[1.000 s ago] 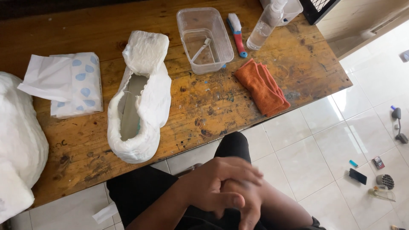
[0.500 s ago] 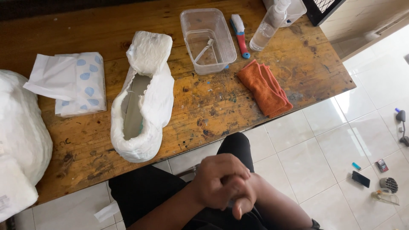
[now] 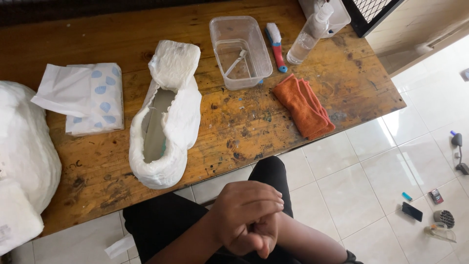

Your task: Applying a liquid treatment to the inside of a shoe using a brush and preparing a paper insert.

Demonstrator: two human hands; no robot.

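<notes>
My two hands are clasped together over my lap, below the table's front edge. My left hand (image 3: 246,210) lies on top, its fingers curled over my right hand (image 3: 261,240), which is mostly hidden beneath it. Neither hand holds an object. Nearest on the wooden table (image 3: 254,122) is a shoe wrapped in white tissue paper (image 3: 168,115), lying lengthwise with its opening showing. An orange folded cloth (image 3: 304,105) lies to its right, near the table's edge.
A clear plastic tub (image 3: 239,49) with a small tool inside, a red-handled brush (image 3: 276,46) and a clear spray bottle (image 3: 309,35) stand at the back. A tissue pack (image 3: 88,98) and a white wrapped bundle (image 3: 22,156) lie left. Small items dot the tiled floor (image 3: 420,210).
My clasped hands have shifted slightly, the left hand's fingers sliding further over the right. Things on the table have not moved.
</notes>
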